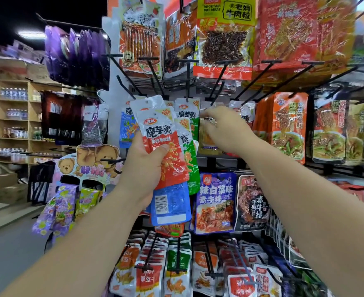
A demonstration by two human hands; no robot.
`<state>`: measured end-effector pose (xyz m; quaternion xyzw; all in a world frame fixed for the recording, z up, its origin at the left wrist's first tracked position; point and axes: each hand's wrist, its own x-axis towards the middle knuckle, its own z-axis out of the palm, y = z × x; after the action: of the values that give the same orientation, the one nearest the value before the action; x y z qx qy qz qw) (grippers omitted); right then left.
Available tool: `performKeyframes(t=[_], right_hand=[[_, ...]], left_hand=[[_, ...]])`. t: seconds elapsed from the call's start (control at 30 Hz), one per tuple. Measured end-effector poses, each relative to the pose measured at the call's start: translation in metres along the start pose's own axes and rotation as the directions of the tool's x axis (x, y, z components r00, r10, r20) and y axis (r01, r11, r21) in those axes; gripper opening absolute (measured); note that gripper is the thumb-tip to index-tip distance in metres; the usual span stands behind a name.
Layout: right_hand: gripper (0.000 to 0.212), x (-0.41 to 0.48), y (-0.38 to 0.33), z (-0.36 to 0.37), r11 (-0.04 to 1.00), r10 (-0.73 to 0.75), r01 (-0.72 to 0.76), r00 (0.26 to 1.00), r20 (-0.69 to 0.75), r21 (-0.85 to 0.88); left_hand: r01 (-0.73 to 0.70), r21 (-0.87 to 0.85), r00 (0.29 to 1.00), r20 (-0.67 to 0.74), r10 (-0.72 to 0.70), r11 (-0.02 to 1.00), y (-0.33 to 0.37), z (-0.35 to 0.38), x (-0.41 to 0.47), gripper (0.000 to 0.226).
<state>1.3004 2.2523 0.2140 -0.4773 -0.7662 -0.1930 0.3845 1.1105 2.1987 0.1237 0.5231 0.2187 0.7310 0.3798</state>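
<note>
My left hand (143,166) grips a fanned stack of snack packets (161,138) in front of a hook rack; the front one is white on top and red below, with a green one and a blue one (170,205) behind it. My right hand (226,130) reaches to the packets hanging on the middle row, its fingers at the top of a yellow packet (206,137) on its hook. Whether those fingers pinch the packet or only touch it is blurred. More white and green packets (187,113) hang on the peg between my hands.
Black hook pegs (221,76) jut out toward me from every row of the rack. Large red packets (284,35) hang above, orange ones (288,127) to the right, small packets (176,273) below. A bear display stand (91,161) and wooden shelves with bottles (11,116) stand at the left.
</note>
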Motion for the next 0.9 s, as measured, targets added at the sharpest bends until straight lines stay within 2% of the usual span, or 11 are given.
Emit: performKeyframes(t=[0.03, 0.1, 0.2, 0.33, 0.4, 0.47, 0.53, 0.6, 0.7, 0.8, 0.9], right_hand=[[0.032, -0.01, -0.011, -0.004, 0.985, 0.039, -0.024, 0.996, -0.085, 0.172], [0.022, -0.036, -0.033, -0.012, 0.902, 0.119, -0.039, 0.98, -0.159, 0.431], [0.025, -0.074, -0.063, -0.013, 0.76, 0.148, -0.03, 0.981, -0.129, 0.649], [0.055, -0.107, -0.089, 0.004, 0.699, 0.14, -0.026, 0.985, -0.101, 0.715], [0.06, -0.116, -0.096, 0.014, 0.684, 0.157, -0.026, 0.981, -0.113, 0.729], [0.06, -0.121, -0.101, 0.023, 0.608, 0.219, -0.061, 0.971, -0.093, 0.791], [0.057, -0.124, -0.099, 0.031, 0.511, 0.315, -0.085, 0.945, -0.094, 0.855], [0.05, -0.127, -0.094, 0.035, 0.475, 0.386, -0.092, 0.916, -0.113, 0.875], [0.04, -0.133, -0.088, 0.037, 0.38, 0.428, -0.107, 0.901, -0.072, 0.919], [0.048, -0.136, -0.084, 0.039, 0.271, 0.474, -0.091, 0.879, -0.05, 0.958], [0.04, -0.136, -0.077, 0.038, 0.241, 0.5, -0.073, 0.864, -0.059, 0.968]], left_hand=[[-0.011, -0.011, 1.0, -0.01, 0.011, 1.0, 0.002, 0.0, -0.001, 0.032], [-0.049, -0.045, 0.998, -0.04, 0.047, 0.998, 0.007, 0.0, -0.006, 0.031], [-0.116, -0.112, 0.991, -0.084, 0.107, 0.987, 0.016, 0.002, -0.019, 0.03], [-0.188, -0.126, 0.971, -0.173, 0.165, 0.974, 0.022, 0.01, -0.032, 0.032], [-0.195, -0.146, 0.962, -0.22, 0.16, 0.97, 0.026, 0.014, -0.036, 0.035], [-0.17, -0.133, 0.963, -0.234, 0.136, 0.976, 0.027, 0.019, -0.041, 0.034], [-0.137, -0.118, 0.973, -0.204, 0.112, 0.983, 0.023, 0.023, -0.048, 0.031], [-0.091, -0.137, 0.987, -0.145, 0.071, 0.986, 0.016, 0.027, -0.055, 0.031], [-0.012, -0.216, 0.998, -0.061, -0.001, 0.976, 0.012, 0.032, -0.063, 0.027], [0.071, -0.279, 0.997, 0.03, -0.065, 0.958, 0.012, 0.037, -0.068, 0.021], [0.088, -0.278, 0.994, 0.092, -0.065, 0.956, 0.009, 0.04, -0.072, 0.031]])
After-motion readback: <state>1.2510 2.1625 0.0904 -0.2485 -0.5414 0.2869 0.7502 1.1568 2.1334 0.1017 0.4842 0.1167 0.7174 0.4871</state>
